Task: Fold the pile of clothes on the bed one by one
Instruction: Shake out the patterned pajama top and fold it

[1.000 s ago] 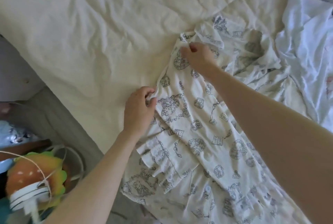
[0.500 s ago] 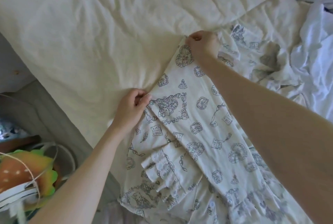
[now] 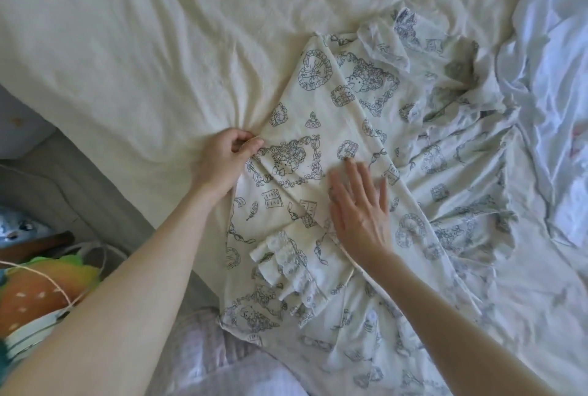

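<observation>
since the earlier frame my right hand (image 3: 359, 204) has let go of the far corner of the printed garment (image 3: 318, 128) and come back toward me; it now lies flat on the cloth, fingers straight and spread, pinching nothing. my left hand (image 3: 222, 161) has stayed at the garment's left edge, thumb and fingers curled and pinching the fabric there, the bedsheet (image 3: 143, 45) bunching into creases just beyond its knuckles.

i judge the split is deliberate: the left hand anchors the folded edge so it cannot slide, while the flat right palm presses and smooths the panel that has just been laid over.

the garment lies on the bed between and beyond both hands, running from the far side of my right hand down under my right forearm. it is cream cloth printed with dark line drawings of framed figures, hearts and little books. a folded panel forms a long diagonal crease just right of my right hand. a lace-trimmed ruffle (image 3: 286, 262) sits near my right wrist, on its left, bunched. farther right of my right hand lies a crumpled white garment (image 3: 547, 103), not yet folded.
</observation>
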A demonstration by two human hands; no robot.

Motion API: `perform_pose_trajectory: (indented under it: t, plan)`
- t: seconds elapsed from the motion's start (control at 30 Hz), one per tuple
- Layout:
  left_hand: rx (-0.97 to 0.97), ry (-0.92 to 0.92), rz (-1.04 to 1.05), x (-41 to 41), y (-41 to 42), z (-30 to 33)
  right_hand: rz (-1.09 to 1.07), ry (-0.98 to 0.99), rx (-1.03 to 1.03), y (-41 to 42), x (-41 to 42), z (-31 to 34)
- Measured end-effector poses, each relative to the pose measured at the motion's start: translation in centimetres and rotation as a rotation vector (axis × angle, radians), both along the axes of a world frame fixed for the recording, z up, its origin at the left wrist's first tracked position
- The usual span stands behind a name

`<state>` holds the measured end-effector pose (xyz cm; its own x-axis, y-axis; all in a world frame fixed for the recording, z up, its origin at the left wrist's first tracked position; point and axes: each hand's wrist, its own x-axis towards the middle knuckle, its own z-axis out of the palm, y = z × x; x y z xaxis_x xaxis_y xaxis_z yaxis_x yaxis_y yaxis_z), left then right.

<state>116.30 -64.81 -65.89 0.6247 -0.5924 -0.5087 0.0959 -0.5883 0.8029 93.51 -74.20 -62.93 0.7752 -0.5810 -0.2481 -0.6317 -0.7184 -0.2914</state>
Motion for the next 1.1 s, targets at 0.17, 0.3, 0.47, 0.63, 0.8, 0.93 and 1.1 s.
perform_pose_trajectory:
  t: [0.17, 0.3, 0.47, 0.63, 0.8, 0.93, 1.1]
  plan:
    - [0.012, -0.046, 0.144, -3.1, 3.0, 2.1, -0.076, 0.135, 0.055, 0.4, -6.3, 1.1]
    - [0.06, 0.013, 0.178, -7.7, 8.3, 3.3, -0.219, 0.19, 0.101, 3.3, -12.2, 1.9]
    - [0.367, 0.196, 0.106, -13.7, 14.7, 2.5, -0.43, 0.28, 0.157, 6.6, -19.5, 2.3]
    - [0.465, 0.328, 0.024, -18.3, 19.8, 2.1, -0.59, 0.206, 0.112, 8.1, -25.7, 3.3]
    - [0.418, 0.247, 0.169, -20.6, 23.3, 3.6, -1.127, 0.1, 0.366, 7.9, -30.8, 3.7]
    - [0.174, 0.371, 0.495, -22.0, 25.3, 5.8, -1.347, -0.059, 0.66, 7.3, -33.6, 3.6]
    - [-0.056, 0.598, 0.835, -22.6, 25.9, 7.1, -1.438, -0.112, 0.717, 7.4, -36.0, 3.1]
